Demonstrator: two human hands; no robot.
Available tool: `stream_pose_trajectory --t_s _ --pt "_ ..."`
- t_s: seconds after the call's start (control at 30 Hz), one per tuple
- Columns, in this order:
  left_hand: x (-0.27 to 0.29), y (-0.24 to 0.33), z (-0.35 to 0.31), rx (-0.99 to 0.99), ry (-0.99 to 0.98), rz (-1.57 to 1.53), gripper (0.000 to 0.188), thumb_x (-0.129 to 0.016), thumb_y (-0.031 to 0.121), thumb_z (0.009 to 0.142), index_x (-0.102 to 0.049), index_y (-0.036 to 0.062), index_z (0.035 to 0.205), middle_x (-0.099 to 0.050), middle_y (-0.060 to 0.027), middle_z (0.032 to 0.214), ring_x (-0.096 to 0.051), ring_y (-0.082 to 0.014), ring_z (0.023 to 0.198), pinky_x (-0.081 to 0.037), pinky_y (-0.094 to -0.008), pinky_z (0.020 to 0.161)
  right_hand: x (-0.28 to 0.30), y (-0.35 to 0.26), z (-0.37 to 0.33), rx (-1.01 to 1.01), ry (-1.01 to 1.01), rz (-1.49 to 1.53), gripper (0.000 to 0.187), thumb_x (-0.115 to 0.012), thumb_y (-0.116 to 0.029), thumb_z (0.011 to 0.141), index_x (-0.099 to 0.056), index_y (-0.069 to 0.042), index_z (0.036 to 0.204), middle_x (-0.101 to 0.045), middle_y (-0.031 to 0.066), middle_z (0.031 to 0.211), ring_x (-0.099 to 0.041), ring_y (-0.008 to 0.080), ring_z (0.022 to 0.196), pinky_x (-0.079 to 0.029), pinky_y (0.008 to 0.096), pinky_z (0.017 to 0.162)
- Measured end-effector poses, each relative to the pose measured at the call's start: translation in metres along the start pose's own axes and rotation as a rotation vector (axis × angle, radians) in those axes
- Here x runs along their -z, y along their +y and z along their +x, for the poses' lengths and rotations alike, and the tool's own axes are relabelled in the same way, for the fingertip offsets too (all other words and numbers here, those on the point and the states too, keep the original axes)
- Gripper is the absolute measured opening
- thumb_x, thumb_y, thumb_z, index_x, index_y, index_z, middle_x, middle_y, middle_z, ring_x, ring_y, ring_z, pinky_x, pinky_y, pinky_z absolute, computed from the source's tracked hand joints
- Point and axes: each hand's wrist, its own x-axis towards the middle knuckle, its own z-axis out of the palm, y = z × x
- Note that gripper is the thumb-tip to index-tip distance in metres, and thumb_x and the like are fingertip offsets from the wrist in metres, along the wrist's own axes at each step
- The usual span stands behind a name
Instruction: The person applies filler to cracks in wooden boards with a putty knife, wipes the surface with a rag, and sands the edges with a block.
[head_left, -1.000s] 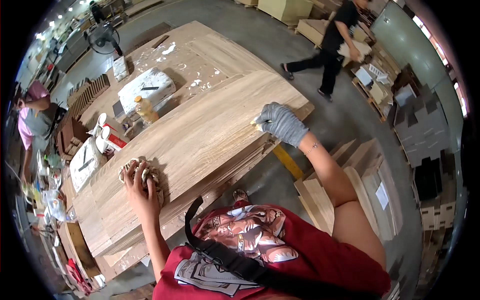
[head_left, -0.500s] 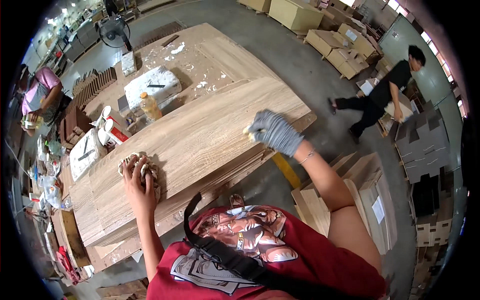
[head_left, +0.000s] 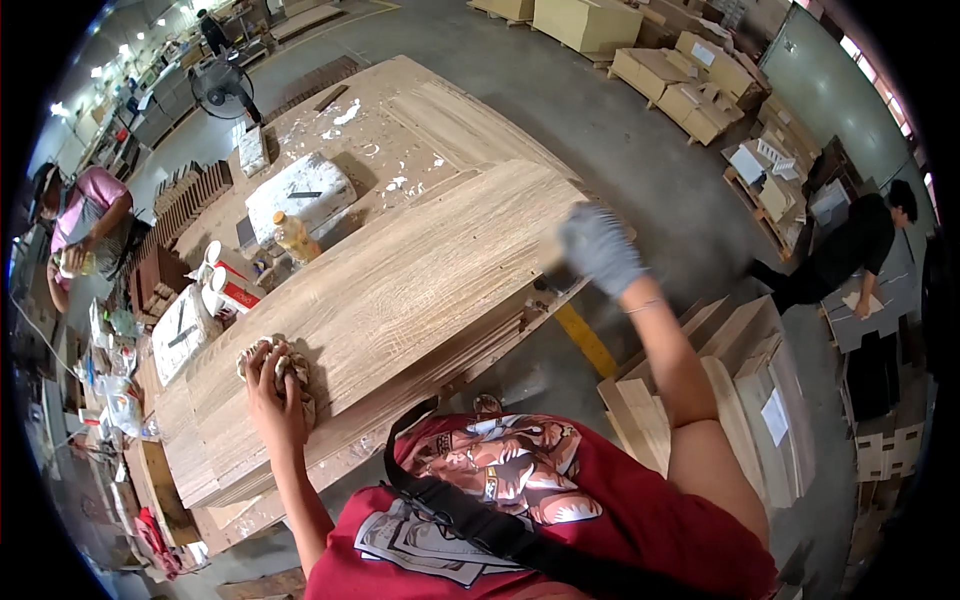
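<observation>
A long wood-grain board lies on top of a stack of similar boards on the workbench. Near its left end my bare left hand presses on a crumpled, stained rag, fingers curled over it. My right hand, in a grey knit glove, is at the board's right end. Its fingers are bent and blurred by motion. A small tan patch shows at the fingertips, too smeared to name.
Behind the board are a bottle of yellowish liquid, white-smeared slabs and red-and-white cups. More boards stand right of me. A person in pink is at left; a person in black is at right. A fan stands beyond.
My right hand has moved right along the board to its end. My left hand stays on the rag. The person in black has walked further right, and the view has shifted slightly.
</observation>
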Motion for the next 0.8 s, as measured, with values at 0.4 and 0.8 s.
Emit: stream_pose_trajectory --t_s 0.4,0.8 --pt "-0.134 0.219 0.024 -0.615 -0.531 -0.230 0.052 -0.072 0.001 0.066 -0.068 0.0199 0.115 -0.052 -0.0109 0.133 -0.057 -0.0359 0.115 -0.052 -0.0432 0.091 -0.197 0.094 -0.085 -0.629 0.410 0.370 0.028 -0.063 -0.007 0.083 -0.062 -0.005 0.111 -0.065 0.0108 0.104 -0.061 0.0221 0.091 -0.051 0.0336 0.085" --pt "-0.155 0.241 0.016 -0.978 -0.705 -0.633 0.028 -0.066 0.007 0.076 -0.072 0.0065 0.102 -0.056 -0.0105 0.131 -0.055 -0.0291 0.120 -0.053 -0.0376 0.094 -0.240 0.068 -0.081 -0.590 0.405 0.484 0.035 -0.056 -0.008 0.089 -0.056 0.000 0.123 -0.061 0.0128 0.116 -0.057 0.0232 0.102 -0.047 0.0378 0.094"
